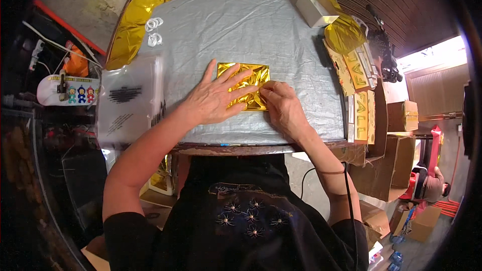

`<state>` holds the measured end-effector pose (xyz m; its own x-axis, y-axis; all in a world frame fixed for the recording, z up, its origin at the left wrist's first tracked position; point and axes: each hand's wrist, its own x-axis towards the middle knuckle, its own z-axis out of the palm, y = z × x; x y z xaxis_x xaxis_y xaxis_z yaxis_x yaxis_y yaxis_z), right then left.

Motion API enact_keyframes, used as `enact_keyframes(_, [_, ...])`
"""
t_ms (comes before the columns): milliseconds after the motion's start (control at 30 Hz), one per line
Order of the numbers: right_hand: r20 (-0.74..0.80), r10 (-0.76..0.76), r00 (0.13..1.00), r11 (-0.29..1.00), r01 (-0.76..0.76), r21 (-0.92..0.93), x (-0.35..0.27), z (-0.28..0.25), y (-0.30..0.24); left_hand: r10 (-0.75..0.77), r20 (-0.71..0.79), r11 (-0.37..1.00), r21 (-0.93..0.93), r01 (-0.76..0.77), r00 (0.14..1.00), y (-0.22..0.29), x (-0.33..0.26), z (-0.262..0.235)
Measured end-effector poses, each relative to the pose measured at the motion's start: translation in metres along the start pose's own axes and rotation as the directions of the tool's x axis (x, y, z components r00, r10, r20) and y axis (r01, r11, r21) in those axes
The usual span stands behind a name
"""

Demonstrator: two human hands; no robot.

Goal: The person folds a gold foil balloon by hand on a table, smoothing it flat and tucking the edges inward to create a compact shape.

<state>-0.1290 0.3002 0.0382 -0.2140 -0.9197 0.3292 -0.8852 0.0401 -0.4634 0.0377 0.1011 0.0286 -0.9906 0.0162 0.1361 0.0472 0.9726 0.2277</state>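
A folded square of shiny gold foil [257, 73] lies crinkled on the table in front of me. My left hand [218, 95] rests flat over its left part, fingers spread and thumb pointing away from me. At the foil's right edge, my right hand [281, 101] has its fingertips pinched together on the foil. Exactly how much foil sits between those fingertips is hidden by the hand.
Clear plastic bags [130, 100] are stacked at the table's left edge, below two white ring bundles [154, 24]. Gold foil pieces [131, 27] line the far and left edges. A white open box [316, 10] and printed card strips [362, 115] lie right; cardboard boxes [384, 170] stand beyond.
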Motion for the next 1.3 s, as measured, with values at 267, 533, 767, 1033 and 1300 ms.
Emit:
enact_keyframes(267, [0.062, -0.047, 0.997, 0.998, 0.050, -0.033, -0.001, -0.006, -0.009, 0.002, -0.053, 1.000, -0.014, -0.002, 0.999, -0.002, -0.004, 0.004])
enact_keyframes(533, [0.017, -0.126, 0.992, 0.982, 0.127, -0.140, -0.007, 0.008, -0.029, -0.022, -0.070, 1.000, -0.017, 0.020, 0.997, -0.005, -0.005, 0.007])
enact_keyframes(767, [-0.065, -0.006, 0.998, 0.987, -0.005, -0.160, -0.009, 0.017, -0.031, -0.100, 0.008, 0.966, -0.238, 0.099, 0.995, -0.012, 0.002, -0.004])
enact_keyframes(1033, [-0.086, 0.094, 0.992, 0.993, -0.100, -0.066, -0.009, 0.020, -0.033, -0.124, -0.145, 0.879, -0.476, 0.041, 0.982, -0.047, 0.008, -0.016])
enact_keyframes(1300, [-0.071, 0.110, 0.991, 0.992, -0.114, -0.057, -0.005, 0.016, -0.035, 0.011, -0.218, 0.926, -0.366, -0.092, 0.976, -0.042, 0.024, 0.005])
